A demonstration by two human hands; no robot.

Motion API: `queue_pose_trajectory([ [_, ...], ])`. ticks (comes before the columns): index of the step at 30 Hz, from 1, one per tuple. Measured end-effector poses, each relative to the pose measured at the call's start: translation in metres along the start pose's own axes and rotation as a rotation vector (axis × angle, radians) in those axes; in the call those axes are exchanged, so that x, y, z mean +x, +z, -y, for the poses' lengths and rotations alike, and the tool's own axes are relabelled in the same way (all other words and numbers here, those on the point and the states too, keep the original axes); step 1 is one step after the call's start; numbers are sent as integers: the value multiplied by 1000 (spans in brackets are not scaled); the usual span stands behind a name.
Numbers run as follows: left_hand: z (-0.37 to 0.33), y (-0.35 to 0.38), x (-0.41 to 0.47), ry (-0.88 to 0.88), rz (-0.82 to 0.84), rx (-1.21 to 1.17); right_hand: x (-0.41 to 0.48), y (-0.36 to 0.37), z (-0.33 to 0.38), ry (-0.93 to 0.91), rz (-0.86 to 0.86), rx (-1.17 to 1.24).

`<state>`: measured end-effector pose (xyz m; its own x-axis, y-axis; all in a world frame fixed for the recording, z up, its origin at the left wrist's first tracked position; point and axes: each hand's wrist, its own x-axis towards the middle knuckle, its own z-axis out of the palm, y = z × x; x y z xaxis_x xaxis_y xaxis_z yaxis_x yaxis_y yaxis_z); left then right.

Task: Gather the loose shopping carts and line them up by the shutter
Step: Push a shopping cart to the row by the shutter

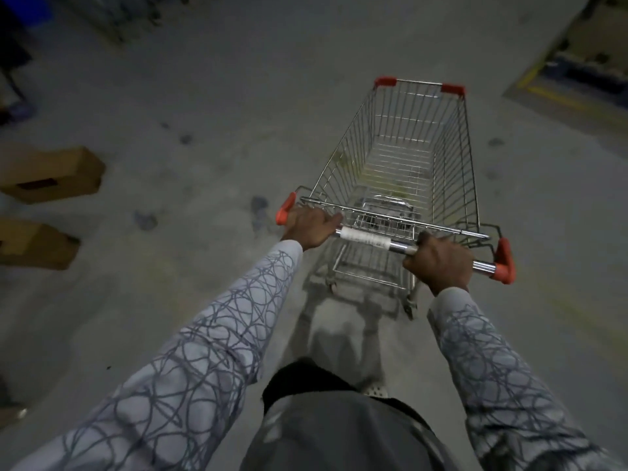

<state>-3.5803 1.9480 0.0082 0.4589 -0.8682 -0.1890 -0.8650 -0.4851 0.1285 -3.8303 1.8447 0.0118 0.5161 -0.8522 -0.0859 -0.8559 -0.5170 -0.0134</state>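
Note:
One wire shopping cart (pixel 404 158) with red corner caps stands on the grey concrete floor right of centre, its basket empty. Its chrome handle bar (pixel 370 239) with red end caps runs across in front of me. My left hand (pixel 311 227) is wrapped round the bar's left end. Near the bar's right end my right hand (pixel 440 263) grips it too. Both arms are stretched forward in grey patterned sleeves. No shutter or other cart is clearly in view.
Two brown cardboard boxes (pixel 51 175) (pixel 34 244) lie on the floor at the left edge. A yellow-lined floor area with stacked goods (pixel 584 56) sits at the top right. Dark shapes, possibly shelving, line the top left. Open concrete lies ahead of the cart.

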Motion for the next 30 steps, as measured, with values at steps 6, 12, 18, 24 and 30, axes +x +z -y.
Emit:
queue_pose_trajectory([
  [6, 44, -28, 92, -42, 47, 12, 130, -16, 40, -62, 52, -39],
  [12, 129, -54, 202, -120, 68, 41, 256, -19, 120, -107, 56, -36],
  [18, 225, -77, 291, -145, 93, 7, 354, -31, 210, -164, 102, -11],
  [24, 281, -105, 371, -233, 66, 54, 463, -40, 272, -267, 75, -2],
  [30, 323, -132, 466, -383, 14, 41, 612, -49, 327, -407, 35, -21],
])
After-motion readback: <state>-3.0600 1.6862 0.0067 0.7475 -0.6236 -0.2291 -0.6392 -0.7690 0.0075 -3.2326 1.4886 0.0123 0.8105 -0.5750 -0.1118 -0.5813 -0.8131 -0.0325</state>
